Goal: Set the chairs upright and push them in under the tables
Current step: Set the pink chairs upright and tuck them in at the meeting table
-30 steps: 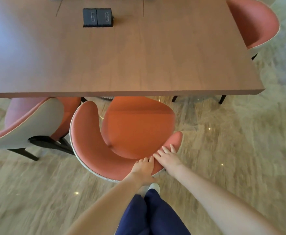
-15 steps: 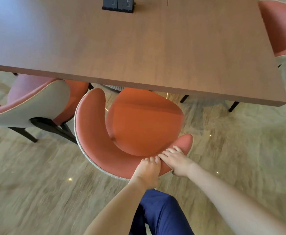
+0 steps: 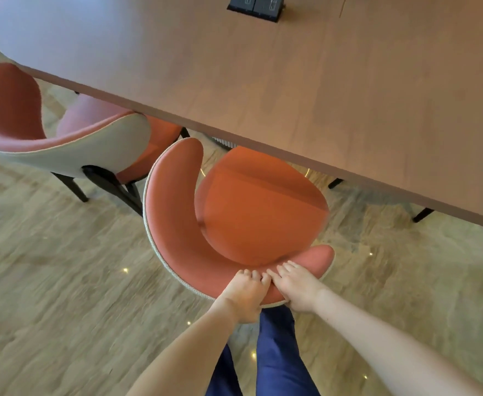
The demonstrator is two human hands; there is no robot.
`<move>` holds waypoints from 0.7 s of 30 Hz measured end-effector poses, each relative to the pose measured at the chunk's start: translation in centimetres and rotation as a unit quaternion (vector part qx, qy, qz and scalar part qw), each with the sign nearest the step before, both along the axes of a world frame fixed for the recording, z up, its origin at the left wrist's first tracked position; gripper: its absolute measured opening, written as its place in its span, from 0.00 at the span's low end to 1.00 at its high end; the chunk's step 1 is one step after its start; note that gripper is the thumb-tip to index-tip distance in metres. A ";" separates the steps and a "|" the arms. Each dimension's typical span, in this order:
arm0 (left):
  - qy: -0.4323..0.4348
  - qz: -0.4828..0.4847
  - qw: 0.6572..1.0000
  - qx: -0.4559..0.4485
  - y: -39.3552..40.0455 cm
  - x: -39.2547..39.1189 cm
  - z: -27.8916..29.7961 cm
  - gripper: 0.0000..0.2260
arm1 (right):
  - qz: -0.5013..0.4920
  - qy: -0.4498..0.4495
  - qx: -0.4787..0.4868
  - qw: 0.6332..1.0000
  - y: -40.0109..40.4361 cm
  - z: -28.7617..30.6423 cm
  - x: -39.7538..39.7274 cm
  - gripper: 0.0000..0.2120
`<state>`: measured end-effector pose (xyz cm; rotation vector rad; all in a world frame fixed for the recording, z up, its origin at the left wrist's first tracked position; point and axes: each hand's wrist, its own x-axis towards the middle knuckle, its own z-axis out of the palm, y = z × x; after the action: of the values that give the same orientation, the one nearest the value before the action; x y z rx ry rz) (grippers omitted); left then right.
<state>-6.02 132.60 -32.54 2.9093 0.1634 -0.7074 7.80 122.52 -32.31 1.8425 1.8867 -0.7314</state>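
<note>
Hands first: your left hand [image 3: 244, 295] and right hand [image 3: 297, 287] sit side by side on the curved back rim of the orange chair [image 3: 251, 212], fingers curled over the top edge and gripping it, fingertips nearly touching each other. Your legs in blue trousers [image 3: 274, 355] are right behind the backrest.

The chair itself is upright, seat facing the surface [image 3: 320, 81], with only the front of the seat tucked under the edge, so I'd say you're partway through the push.

What could bite you from here: the chair looks angled a bit off square to the edge, so a straight shove might swing it toward the neighbouring chair [image 3: 63, 138] on the left, whose dark legs stand close by. Both hands bunched at one spot on the rim gives you little steering, so it could pivot. The armrests may also catch the surface's edge if they ride higher than it; can't tell the clearance from here.

Further out, the surface is a long wood-tone top with a black socket box [image 3: 254, 7] set into it. The floor [image 3: 63, 281] is glossy pale stone-look with ceiling lights reflected in it, so the legs might slide easily.
</note>
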 end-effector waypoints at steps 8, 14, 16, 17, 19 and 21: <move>0.054 0.043 0.998 -0.006 -0.9 1.2 1.0 0.31 | 0.131 -0.014 0.009 0.991 0.4 0.4 2.0 0.35; 0.029 0.069 0.997 -0.025 -2.1 4.5 1.5 0.27 | 0.167 -0.016 0.014 0.986 0.1 1.6 6.4 0.35; 0.026 0.078 0.996 -0.028 -2.9 5.8 1.6 0.27 | 0.178 -0.019 0.014 0.984 -0.1 2.1 8.0 0.35; 0.026 0.084 0.996 -0.029 -3.2 6.3 1.7 0.27 | 0.183 -0.022 0.013 0.983 -0.2 2.2 8.6 0.35; 0.029 0.096 0.994 -0.035 -3.6 7.7 1.9 0.27 | 0.194 -0.024 0.008 0.981 -0.5 2.5 10.0 0.35; 0.026 0.105 0.994 -0.033 -4.0 8.9 2.0 0.28 | 0.198 -0.024 0.007 0.980 -0.6 2.6 11.5 0.35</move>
<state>2.90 128.61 -30.56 2.7587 0.4363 -0.7365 19.28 121.94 -29.69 1.4083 2.1385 -0.5320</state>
